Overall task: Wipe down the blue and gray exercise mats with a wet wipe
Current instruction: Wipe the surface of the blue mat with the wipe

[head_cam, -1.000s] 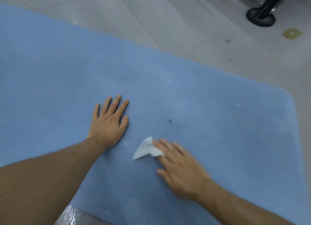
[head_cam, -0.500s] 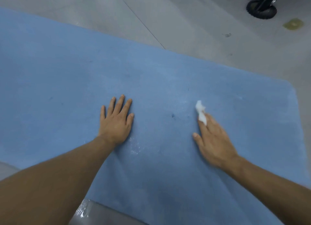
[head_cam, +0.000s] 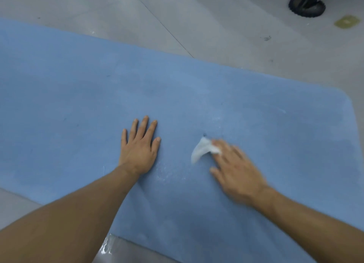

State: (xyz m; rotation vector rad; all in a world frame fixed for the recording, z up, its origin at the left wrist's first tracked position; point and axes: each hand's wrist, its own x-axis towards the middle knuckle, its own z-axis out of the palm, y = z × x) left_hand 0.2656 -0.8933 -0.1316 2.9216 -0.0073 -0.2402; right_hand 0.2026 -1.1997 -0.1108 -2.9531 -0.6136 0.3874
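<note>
Both hands lay on the blue rectangular exercise mat [head_cam: 78, 85]: the left hand [head_cam: 137, 152] stayed flat and open; the right hand [head_cam: 236, 174], straight fingers pressing the crumpled white wet wipe [head_cam: 202, 151], had swept back toward it.

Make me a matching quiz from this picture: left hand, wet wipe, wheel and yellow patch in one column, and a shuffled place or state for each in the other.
Column one
1. left hand
2. wet wipe
3. wheel
4. yellow patch

Column two
A. black, standing beyond the mat at the top right
B. pressed down by the right hand
C. flat on the blue mat, holding nothing
D. a flat mark on the grey floor

Pairs: 1-C, 2-B, 3-A, 4-D
</note>
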